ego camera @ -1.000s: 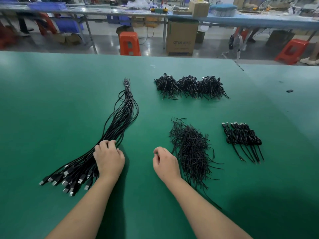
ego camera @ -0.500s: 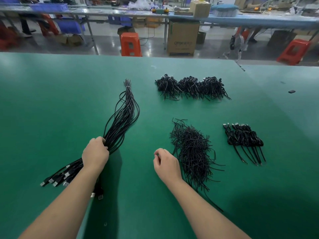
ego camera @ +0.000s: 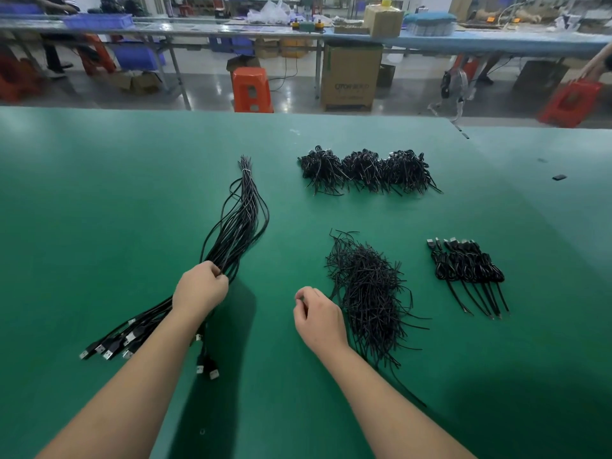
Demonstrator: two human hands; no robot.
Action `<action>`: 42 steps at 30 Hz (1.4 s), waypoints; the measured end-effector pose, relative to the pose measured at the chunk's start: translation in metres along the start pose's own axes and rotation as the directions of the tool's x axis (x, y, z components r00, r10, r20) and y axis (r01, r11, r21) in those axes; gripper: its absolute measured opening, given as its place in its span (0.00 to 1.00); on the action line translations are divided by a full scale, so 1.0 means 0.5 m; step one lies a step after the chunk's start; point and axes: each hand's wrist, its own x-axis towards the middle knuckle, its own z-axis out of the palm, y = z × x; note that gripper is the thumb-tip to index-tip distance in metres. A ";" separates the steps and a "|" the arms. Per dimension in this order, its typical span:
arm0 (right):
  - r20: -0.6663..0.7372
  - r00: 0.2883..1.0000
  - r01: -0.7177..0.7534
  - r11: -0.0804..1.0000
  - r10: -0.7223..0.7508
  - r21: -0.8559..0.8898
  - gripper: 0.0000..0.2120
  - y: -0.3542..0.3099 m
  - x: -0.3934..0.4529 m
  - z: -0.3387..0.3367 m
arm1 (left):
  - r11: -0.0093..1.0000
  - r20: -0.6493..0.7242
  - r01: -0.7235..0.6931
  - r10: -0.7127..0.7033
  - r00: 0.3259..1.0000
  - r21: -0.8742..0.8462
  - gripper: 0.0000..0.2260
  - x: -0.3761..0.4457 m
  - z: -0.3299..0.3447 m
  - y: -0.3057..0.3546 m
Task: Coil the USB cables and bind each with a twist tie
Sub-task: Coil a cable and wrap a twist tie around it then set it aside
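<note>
A long bundle of loose black USB cables lies on the green table, tied at its far tip, with the plugs fanned out near me. My left hand grips several of these cables at mid-length. My right hand rests on the table beside a heap of black twist ties, thumb and forefinger together; whether a tie is between them cannot be seen. A row of coiled, tied cables lies to the right.
Three heaps of bound cables sit farther back on the table. A small black object lies at the far right. Beyond the table's far edge stand an orange stool and a cardboard box.
My left hand slid up the bundle from near the plugs to its middle and closed around several cables. A couple of plugs now lie apart by my forearm. The right hand stayed put.
</note>
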 end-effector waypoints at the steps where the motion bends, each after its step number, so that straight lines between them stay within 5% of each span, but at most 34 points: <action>1: -0.003 1.000 0.002 1.000 -0.002 0.001 0.07 0.000 0.000 -0.001 | 0.997 0.023 -0.011 0.013 1.000 -0.079 0.04 -0.001 -0.002 0.006; 6: 0.025 0.999 0.027 0.999 -0.027 -0.017 0.10 0.001 -0.001 -0.004 | 0.812 0.218 0.138 -0.013 0.976 -0.567 0.03 -0.007 -0.007 0.044; 11: 0.115 0.989 0.098 0.992 -0.089 -0.074 0.36 -0.017 -0.006 -0.014 | 0.527 0.361 0.309 -0.006 0.933 -0.791 0.02 -0.018 -0.008 0.080; 13: 0.085 0.990 0.107 0.992 -0.112 0.062 0.39 -0.029 -0.010 -0.013 | 0.421 0.395 0.356 0.004 0.919 -0.834 0.03 -0.026 -0.003 0.095; 15: 0.010 0.994 0.103 0.950 -0.111 0.295 0.31 -0.044 -0.013 -0.010 | 0.362 0.415 0.381 0.017 0.910 -0.851 0.03 -0.032 0.006 0.106; 19: -0.049 0.996 0.094 0.789 -0.081 0.607 0.17 -0.096 -0.003 -0.032 | 0.433 0.415 0.368 0.015 0.910 -0.823 0.11 -0.045 0.021 0.111; 22: -0.066 0.994 0.112 0.753 -0.091 0.648 0.10 -0.126 0.002 -0.054 | 0.540 0.357 0.294 0.014 0.934 -0.789 0.23 -0.053 0.033 0.118; 24: -0.075 0.994 0.109 0.756 -0.080 0.645 0.07 -0.138 0.005 -0.068 | 0.583 0.291 0.215 0.039 0.956 -0.784 0.17 -0.056 0.033 0.128; 28: -0.099 0.994 0.102 0.752 -0.048 0.651 0.14 -0.160 0.016 -0.107 | 0.902 0.042 -0.287 0.316 0.948 -0.321 0.15 -0.046 0.045 0.111; 31: -0.042 0.999 0.025 0.701 0.008 0.713 0.16 -0.158 0.034 -0.141 | 0.848 -0.021 -0.508 0.511 0.859 -0.151 0.16 -0.043 0.059 0.088; 37: -0.014 0.992 -0.029 0.344 0.124 0.939 0.17 -0.143 0.054 -0.202 | 0.786 -0.040 -0.618 0.616 0.786 -0.037 0.13 -0.043 0.068 0.067; 42: -0.011 0.972 -0.019 0.128 0.234 0.992 0.20 -0.120 0.073 -0.299 | 0.829 0.091 -0.558 0.554 0.827 0.022 0.18 -0.053 0.078 0.028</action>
